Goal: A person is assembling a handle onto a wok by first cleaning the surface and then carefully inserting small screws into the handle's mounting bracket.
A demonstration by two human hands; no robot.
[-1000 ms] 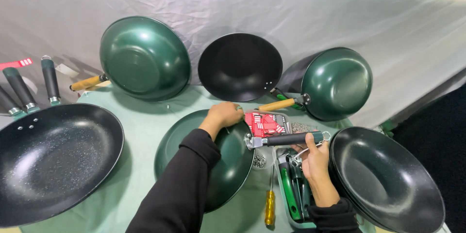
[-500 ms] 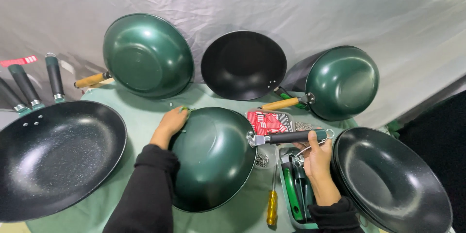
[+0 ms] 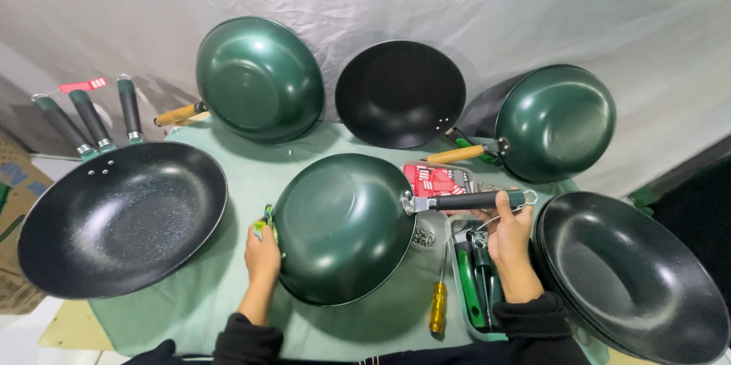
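A dark green wok (image 3: 343, 226) is tipped up on its rim in front of me, its rounded underside facing the camera. My left hand (image 3: 262, 255) grips the wok's left rim, with a small green piece beside the fingers. My right hand (image 3: 509, 234) holds the wok's black handle (image 3: 472, 200) near its metal end loop. Under the handle lie a red packet (image 3: 438, 179), a pile of small screws (image 3: 423, 236) and a yellow-handled screwdriver (image 3: 438, 306).
A large black pan (image 3: 122, 216) lies at the left, and stacked black pans (image 3: 632, 274) at the right. Two green woks (image 3: 259, 77) (image 3: 556, 121) and a black one (image 3: 400, 92) lean on the white backdrop. A tray with green tools (image 3: 474, 281) sits by my right wrist. Spare handles (image 3: 91, 117) lie far left.
The green wok has been turned from lying flat to standing on its rim, underside toward me. My left hand slid from the far rim round to the left rim. The right hand stayed on the handle.
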